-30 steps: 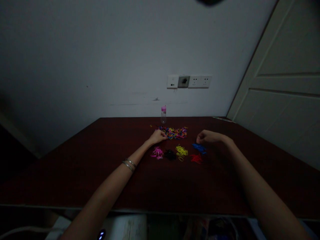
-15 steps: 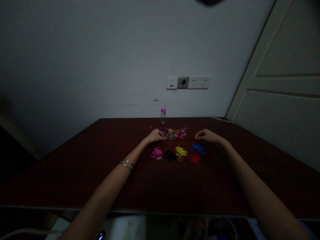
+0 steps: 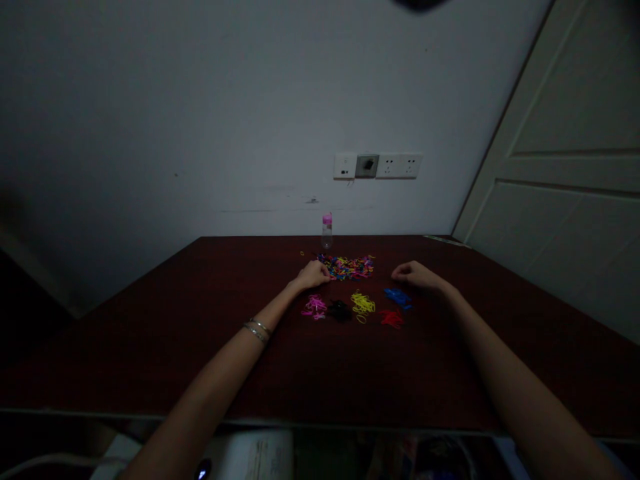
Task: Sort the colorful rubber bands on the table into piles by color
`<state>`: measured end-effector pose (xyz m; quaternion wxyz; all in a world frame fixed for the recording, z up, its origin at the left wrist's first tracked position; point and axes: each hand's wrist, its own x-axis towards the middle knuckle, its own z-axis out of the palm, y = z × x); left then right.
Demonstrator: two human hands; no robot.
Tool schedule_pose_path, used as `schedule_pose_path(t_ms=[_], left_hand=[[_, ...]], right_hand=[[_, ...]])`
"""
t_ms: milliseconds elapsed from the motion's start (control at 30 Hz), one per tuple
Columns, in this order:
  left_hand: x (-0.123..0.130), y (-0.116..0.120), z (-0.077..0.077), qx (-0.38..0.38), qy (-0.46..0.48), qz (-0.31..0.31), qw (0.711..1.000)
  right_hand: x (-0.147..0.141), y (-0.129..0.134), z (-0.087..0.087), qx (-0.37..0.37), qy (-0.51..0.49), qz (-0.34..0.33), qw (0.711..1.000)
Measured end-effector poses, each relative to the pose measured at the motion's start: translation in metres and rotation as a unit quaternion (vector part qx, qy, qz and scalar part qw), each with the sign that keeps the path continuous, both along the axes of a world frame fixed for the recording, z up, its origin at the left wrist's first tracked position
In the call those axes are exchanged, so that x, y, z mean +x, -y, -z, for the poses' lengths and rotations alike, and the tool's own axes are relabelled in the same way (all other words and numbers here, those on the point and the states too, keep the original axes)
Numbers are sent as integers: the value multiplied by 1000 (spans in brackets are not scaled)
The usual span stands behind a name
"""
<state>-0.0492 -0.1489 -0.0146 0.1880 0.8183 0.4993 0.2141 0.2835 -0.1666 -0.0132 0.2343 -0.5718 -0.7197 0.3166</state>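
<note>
A heap of mixed-colour rubber bands [image 3: 350,268] lies toward the back of the dark red table. My left hand [image 3: 313,272] rests at the heap's left edge with its fingers closed; whatever they pinch is too small to make out. To the right of the heap, apart from it, my right hand [image 3: 414,273] also has its fingers pinched, just behind the blue bands [image 3: 398,297]. Nearer to me lie single-colour piles: pink bands [image 3: 315,306], black bands [image 3: 339,310], yellow bands [image 3: 362,304] and red bands [image 3: 392,318].
Behind the heap a clear bottle with a pink top [image 3: 327,232] stands upright near the wall. One loose band [image 3: 302,253] lies left of it. Wall sockets [image 3: 399,166] are above the table [image 3: 150,320]. Below its front edge, a white object [image 3: 255,457] shows.
Both hands have barely moved; the right hand sits very slightly lower and further right. The piles look the same, and the whole view has shifted by a few pixels.
</note>
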Motion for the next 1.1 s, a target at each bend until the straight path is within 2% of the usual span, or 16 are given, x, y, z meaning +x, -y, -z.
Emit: schedule_pose_path(t_ms=[100,200,300,433,633,733,833,967,1100], left_hand=[[-4,-1,-5,-11,13,17,1000],[-11,-1,-18,-37,34,53,997],[-19,2,-37,-97,39,107,989],[-29,11,-56,-191,-11,174,966],[-30,19,-63,-277,-58,196,939],[-32,15,-61,-277,-57,178,943],[-36,6,-53,-237,-12,133,962],[-41,-7,-36,-125,107,23,986],[-41,-17,-20,-59,222,-106,967]], right_hand=[[1,-2,4,3,-3,7,1000],[4,-6,9,9,-6,13,1000],[6,-9,11,18,-2,13,1000],[7,-10,12,21,2,18,1000],[2,-9,13,23,-3,24,999],[1,-8,12,25,-1,22,999],[-2,-6,8,39,16,20,999],[-14,-3,1,100,49,16,994],[-41,1,-3,163,67,-32,984]])
